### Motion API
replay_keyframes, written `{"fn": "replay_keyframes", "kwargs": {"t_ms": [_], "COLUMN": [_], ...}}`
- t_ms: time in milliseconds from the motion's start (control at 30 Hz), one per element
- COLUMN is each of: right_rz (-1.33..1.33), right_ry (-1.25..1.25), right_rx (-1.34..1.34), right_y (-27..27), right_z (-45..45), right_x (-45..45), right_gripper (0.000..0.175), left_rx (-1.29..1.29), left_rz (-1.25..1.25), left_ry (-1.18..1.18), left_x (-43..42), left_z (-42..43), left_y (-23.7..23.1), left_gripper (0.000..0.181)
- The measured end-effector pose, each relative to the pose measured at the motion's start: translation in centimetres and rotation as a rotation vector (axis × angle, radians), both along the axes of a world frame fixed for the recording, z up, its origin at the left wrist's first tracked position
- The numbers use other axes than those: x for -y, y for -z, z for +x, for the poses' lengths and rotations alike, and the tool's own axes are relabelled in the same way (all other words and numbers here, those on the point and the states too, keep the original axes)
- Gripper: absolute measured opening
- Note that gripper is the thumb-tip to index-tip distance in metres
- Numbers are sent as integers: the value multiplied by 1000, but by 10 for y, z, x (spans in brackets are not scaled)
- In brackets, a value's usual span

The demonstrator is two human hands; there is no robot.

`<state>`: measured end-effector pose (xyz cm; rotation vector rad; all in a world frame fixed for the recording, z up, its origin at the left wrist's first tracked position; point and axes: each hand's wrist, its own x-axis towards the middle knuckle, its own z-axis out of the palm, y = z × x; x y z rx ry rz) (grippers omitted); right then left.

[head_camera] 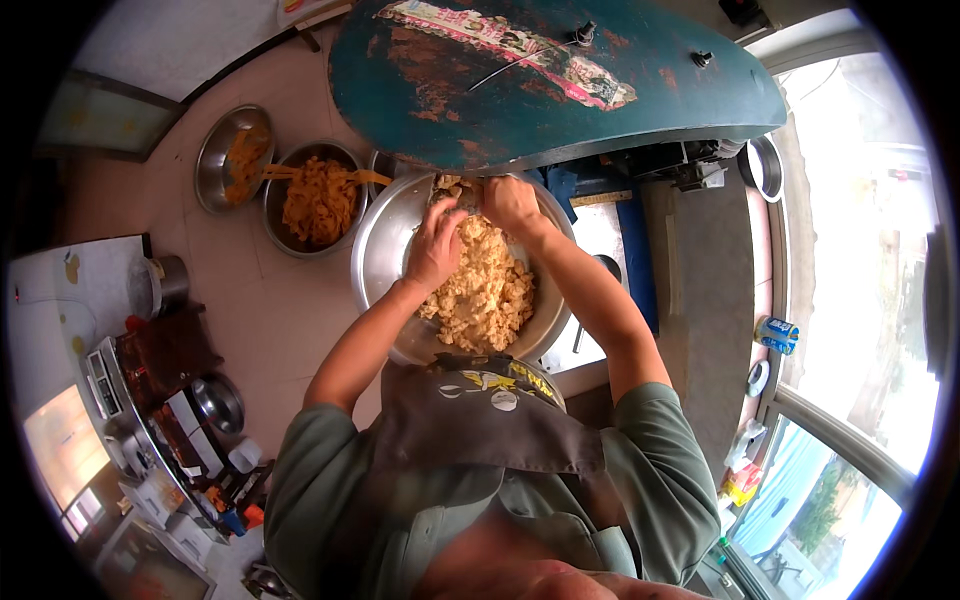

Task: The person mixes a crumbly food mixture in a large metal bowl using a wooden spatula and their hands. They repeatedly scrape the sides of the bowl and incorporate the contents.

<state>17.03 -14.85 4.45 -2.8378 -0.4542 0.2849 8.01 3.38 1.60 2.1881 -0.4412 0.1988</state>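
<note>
A large steel basin (375, 262) stands before me, holding a lumpy, pale yellow dough-like mixture (484, 281). Both my hands are over its far side, beneath the rim of a worn green machine housing (480, 90). The fingers of my left hand (437, 244) are curved and apart, close to a grey metal part (466, 196) with bits of mixture around it. My right hand (511, 204) is bent into a fist against the underside of the machine; what its fingers grip, if anything, is hidden.
To the left on the tiled floor are a steel bowl (322, 244) of orange strips and a shallower bowl (206, 172) with similar pieces. Bolts (585, 34) and a thin wire project from the housing. A ledge (712, 262) runs along the window, with a blue can (777, 334) beyond.
</note>
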Motion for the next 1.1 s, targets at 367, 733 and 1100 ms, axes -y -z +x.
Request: {"fn": "replay_keyframes", "kwargs": {"t_ms": [367, 733, 1100], "right_rz": [237, 245, 165], "right_ry": [0, 35, -292], "right_rx": [17, -44, 207], "right_y": [-44, -34, -32], "right_z": [-21, -39, -28], "right_x": [39, 40, -3], "right_gripper": [28, 36, 49], "left_rx": [-551, -984, -456], "left_rz": [699, 410, 113], "left_ry": [523, 609, 76], "left_x": [78, 32, -46], "left_z": [87, 2, -102], "left_y": [188, 124, 121], "left_gripper": [52, 95, 68]}}
